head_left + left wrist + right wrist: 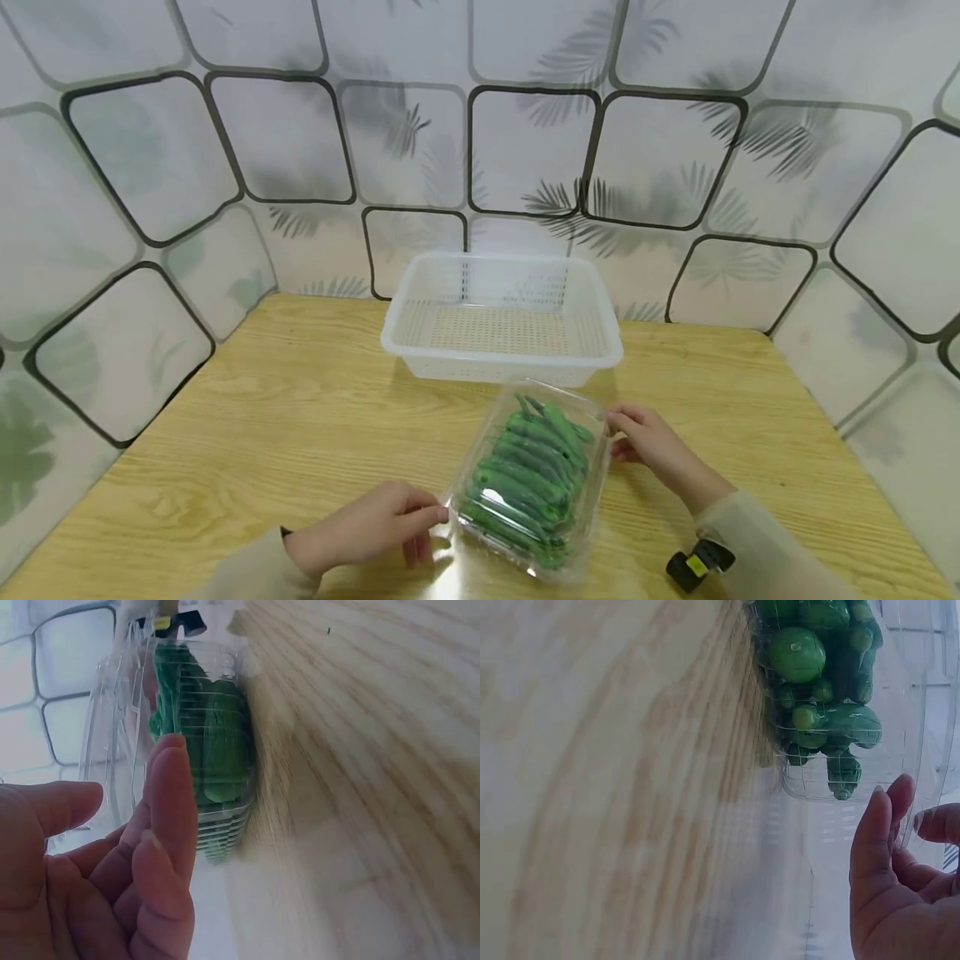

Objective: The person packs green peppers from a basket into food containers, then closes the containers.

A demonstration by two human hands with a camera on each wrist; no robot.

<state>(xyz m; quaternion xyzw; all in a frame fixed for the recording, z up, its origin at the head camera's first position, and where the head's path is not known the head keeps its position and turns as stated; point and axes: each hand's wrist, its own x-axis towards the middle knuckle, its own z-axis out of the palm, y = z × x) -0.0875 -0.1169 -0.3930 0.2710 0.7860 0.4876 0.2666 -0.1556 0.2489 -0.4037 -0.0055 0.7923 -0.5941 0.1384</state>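
Note:
A clear plastic clamshell box point(600, 475) lies slightly turned on the table, its lid over several long green peppers point(525, 475). My right hand point(648, 442) pinches the rim at the box's far right; in the right wrist view the plastic edge runs between thumb and fingers point(874, 832). At the near left corner is my left hand point(382, 525), fingertips right at the rim. Its thumb and fingers point(172, 802) stand well apart in the left wrist view, with the box just beyond them.
A white perforated plastic basket point(502, 362) stands behind the box, near the back of the wooden table point(300, 417). Patterned cloth walls point(412, 142) enclose the table at the back and both sides. A small black device point(697, 567) sits by the right sleeve.

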